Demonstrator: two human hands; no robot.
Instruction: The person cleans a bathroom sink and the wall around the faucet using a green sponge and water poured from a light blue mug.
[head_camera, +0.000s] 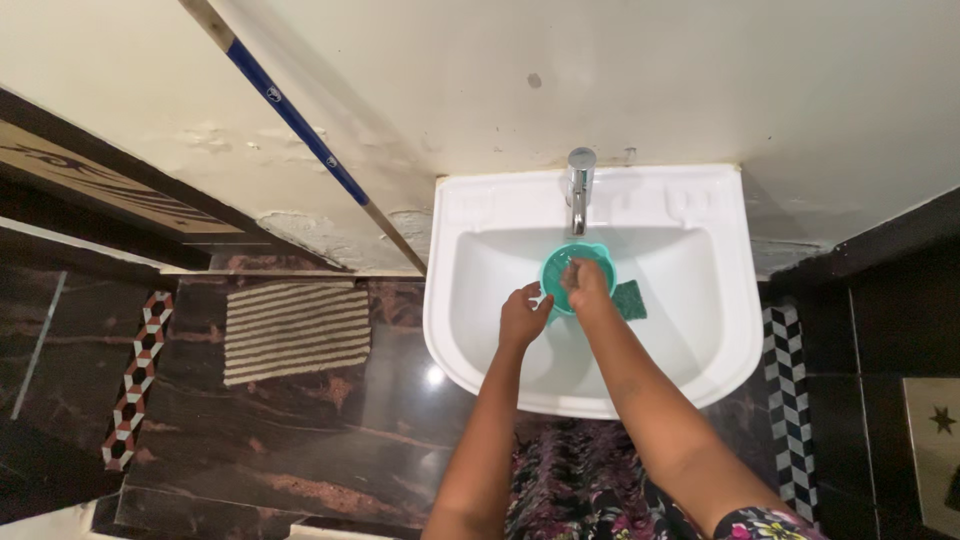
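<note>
Floral-patterned clothing (590, 490) at bottom edge, closest to lens; two bare forearms extending up from it toward white wall-mounted washbasin (700, 330). Left hand (523, 318) over basin bowl, fingers curled around left rim of small teal bowl (560, 268), gripping it. Right hand (586, 282) inside or over teal bowl, fingers bent downward against its interior; whether anything is held in that hand cannot be told. Teal bowl positioned at centre of basin, directly beneath chrome tap (579, 188); contents not discernible, hands cover most of it. Green scouring pad (631, 299) lying on basin floor just right of right wrist, touching or nearly touching teal bowl. Water flow from tap not discernible. Basin fixed to cream wall (700, 80) showing flaking, patchy paint near lower left portion. Long pole (300, 125), wooden with blue section, leaning diagonally against wall to left of basin. Floor of dark polished stone (300, 440) with reddish veining, reflecting one light spot. Striped mat (296, 330), brown and cream, lying on floor left of basin. Patterned tile strips: one geometric band (135, 385) at left, one checkered band (790, 400) at right. Counts: one basin, one tap, one teal bowl, one pad, one pole, one mat, two hands.
</note>
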